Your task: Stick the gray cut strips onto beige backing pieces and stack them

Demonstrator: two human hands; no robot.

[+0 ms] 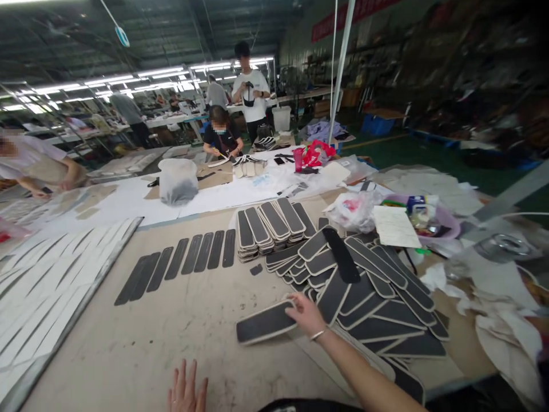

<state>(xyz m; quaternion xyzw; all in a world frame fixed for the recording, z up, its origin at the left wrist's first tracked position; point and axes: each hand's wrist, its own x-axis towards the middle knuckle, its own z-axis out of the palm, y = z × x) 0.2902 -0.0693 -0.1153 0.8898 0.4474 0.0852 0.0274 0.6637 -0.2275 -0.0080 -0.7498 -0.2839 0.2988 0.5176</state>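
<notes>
My right hand pinches the right end of a long dark grey panel with a pale border, just above or on the worktable; I cannot tell which. Right of it lies a loose, fanned-out heap of similar bordered panels, with one plain black strip across its top. My left hand shows at the bottom edge, fingers spread over the tabletop, holding nothing. Behind, neat stacks of bordered panels stand side by side. A row of dark strips lies flat to their left.
White slitted sheets cover the left side. At the right are a purple basin with a paper on it, a clear plastic bag and crumpled white cloth. A metal pole rises behind. Several people work at farther tables.
</notes>
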